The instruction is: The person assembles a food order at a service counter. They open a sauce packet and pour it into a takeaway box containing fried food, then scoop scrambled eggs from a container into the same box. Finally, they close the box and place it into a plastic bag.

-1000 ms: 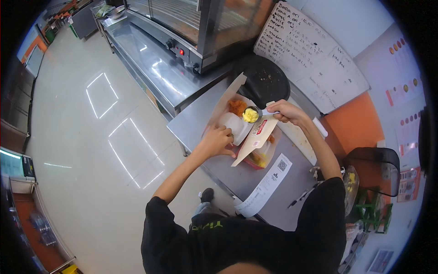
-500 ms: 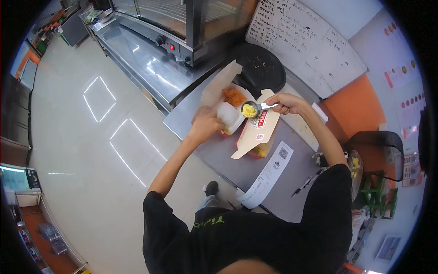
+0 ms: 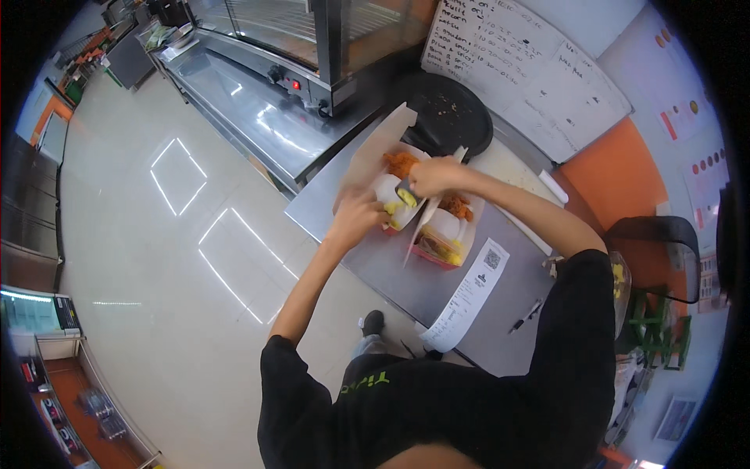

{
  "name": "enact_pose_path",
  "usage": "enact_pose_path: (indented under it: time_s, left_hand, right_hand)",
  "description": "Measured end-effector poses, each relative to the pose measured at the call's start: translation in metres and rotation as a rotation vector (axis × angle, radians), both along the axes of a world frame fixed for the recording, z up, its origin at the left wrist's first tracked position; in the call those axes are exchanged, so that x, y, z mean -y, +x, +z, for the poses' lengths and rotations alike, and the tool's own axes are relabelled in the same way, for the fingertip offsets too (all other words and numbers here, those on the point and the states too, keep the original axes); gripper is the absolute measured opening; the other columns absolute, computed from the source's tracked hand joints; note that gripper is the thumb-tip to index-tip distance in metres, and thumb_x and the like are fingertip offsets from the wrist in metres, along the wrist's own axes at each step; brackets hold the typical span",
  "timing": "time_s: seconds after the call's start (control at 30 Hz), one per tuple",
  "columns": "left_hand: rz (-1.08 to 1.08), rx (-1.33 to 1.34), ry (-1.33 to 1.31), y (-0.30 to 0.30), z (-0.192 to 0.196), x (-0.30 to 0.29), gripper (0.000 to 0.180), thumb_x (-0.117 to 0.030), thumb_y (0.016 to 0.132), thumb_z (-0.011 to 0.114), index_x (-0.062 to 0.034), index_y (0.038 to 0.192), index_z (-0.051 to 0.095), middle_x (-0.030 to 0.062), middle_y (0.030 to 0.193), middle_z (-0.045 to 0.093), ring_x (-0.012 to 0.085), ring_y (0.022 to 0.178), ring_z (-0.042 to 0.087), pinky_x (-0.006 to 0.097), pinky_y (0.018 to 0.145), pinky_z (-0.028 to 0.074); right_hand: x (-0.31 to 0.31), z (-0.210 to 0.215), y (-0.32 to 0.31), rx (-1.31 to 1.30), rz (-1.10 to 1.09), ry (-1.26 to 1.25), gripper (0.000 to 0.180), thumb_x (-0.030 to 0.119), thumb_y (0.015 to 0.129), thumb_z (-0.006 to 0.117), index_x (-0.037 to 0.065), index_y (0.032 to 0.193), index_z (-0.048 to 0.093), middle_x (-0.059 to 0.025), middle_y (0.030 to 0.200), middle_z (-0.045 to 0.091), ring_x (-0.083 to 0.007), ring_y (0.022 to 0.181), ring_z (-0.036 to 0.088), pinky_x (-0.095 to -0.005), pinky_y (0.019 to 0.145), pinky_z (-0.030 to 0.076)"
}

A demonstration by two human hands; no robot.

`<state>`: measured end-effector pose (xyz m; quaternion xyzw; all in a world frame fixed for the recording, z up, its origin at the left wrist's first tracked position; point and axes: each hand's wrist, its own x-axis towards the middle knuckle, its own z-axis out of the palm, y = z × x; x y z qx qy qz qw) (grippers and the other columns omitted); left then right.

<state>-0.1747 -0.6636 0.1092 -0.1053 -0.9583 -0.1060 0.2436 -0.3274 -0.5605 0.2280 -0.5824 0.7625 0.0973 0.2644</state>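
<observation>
Tilted down now, the small grey scoop [image 3: 405,192] has moved from above the right box [image 3: 435,255] to over the left box [image 3: 375,151], carried by the right hand [image 3: 437,176], whose fingers are wrapped around its handle. Half a second ago the scoop was level and heaped with lumpy yellow food; now its rounded bowl tips and soft yellow food shows at its mouth. The right box's stiff tan lid, which earlier slanted across its contents, is now seen nearly edge-on between the boxes, uncovering a craggy orange-brown fried piece [image 3: 457,207], a smooth white mound [image 3: 445,224] and yellow food at the near end. Both open cardboard boxes stand side by side toward the left corner of the grey tabletop [image 3: 492,344]; the left one holds a rough, crumb-coated fried piece [image 3: 401,164] and a white mound [image 3: 386,186], its pale lid raised. At that box's near side is the left hand [image 3: 358,217], fingers bent; whether it grips anything cannot be told. A long white paper receipt [image 3: 469,297] curls at the tabletop's near edge, beside a dark pen [image 3: 525,315]. Behind the boxes, toward the back edge, lies a black round tray [image 3: 449,109] dotted with crumbs.
</observation>
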Motion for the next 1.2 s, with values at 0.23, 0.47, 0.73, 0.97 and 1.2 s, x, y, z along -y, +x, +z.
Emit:
enact_pose_path:
  time_s: [0.23,0.47,0.73,0.97,1.2]
  left_hand:
    - [-0.008,0.057,-0.033,-0.004,-0.002,0.004,0.011,-0.018,0.066,0.055,-0.0189,0.071,0.065,-0.0044,0.069,0.055,0.0154,0.081,0.048,0.041,0.085,0.034]
    - [-0.022,0.048,0.029,0.0,-0.006,0.007,0.012,-0.014,0.066,0.053,-0.0177,0.07,0.063,-0.0053,0.07,0.055,0.0157,0.081,0.048,0.036,0.083,0.035]
    - [-0.013,-0.007,0.022,0.005,-0.006,0.007,0.01,-0.016,0.065,0.054,-0.0184,0.068,0.063,-0.0068,0.073,0.057,0.0146,0.083,0.049,0.034,0.083,0.036]
    - [-0.023,-0.086,0.069,0.006,-0.003,0.007,0.008,-0.015,0.061,0.055,-0.0167,0.066,0.062,-0.0054,0.071,0.057,0.016,0.082,0.05,0.034,0.078,0.039]
    - [0.066,-0.23,0.061,0.012,-0.018,0.005,0.004,-0.017,0.062,0.054,-0.013,0.062,0.054,-0.0024,0.065,0.053,0.0169,0.075,0.05,0.033,0.068,0.041]
  right_hand:
    - [-0.029,-0.028,0.064,-0.251,0.119,-0.053,0.019,0.016,0.069,0.053,-0.001,0.075,0.059,-0.015,0.066,0.061,-0.0275,0.064,0.062,-0.0402,0.055,0.047]
    - [-0.063,-0.06,0.082,-0.425,0.11,-0.244,0.023,0.01,0.07,0.053,-0.006,0.087,0.051,-0.0128,0.06,0.06,-0.0249,0.054,0.061,-0.0333,0.046,0.047]
    - [-0.074,-0.048,0.082,-0.388,-0.019,-0.272,0.019,0.015,0.069,0.056,0.001,0.079,0.048,-0.0131,0.059,0.059,-0.0257,0.052,0.06,-0.0357,0.043,0.045]
    - [-0.043,-0.033,0.072,-0.341,0.054,-0.486,0.015,0.008,0.068,0.052,0.003,0.083,0.051,-0.0115,0.055,0.056,-0.0271,0.053,0.059,-0.0376,0.043,0.044]
    - [-0.03,-0.047,0.055,-0.368,0.144,-0.367,0.013,0.012,0.07,0.053,0.005,0.078,0.06,-0.0118,0.058,0.057,-0.0265,0.057,0.06,-0.0375,0.045,0.046]
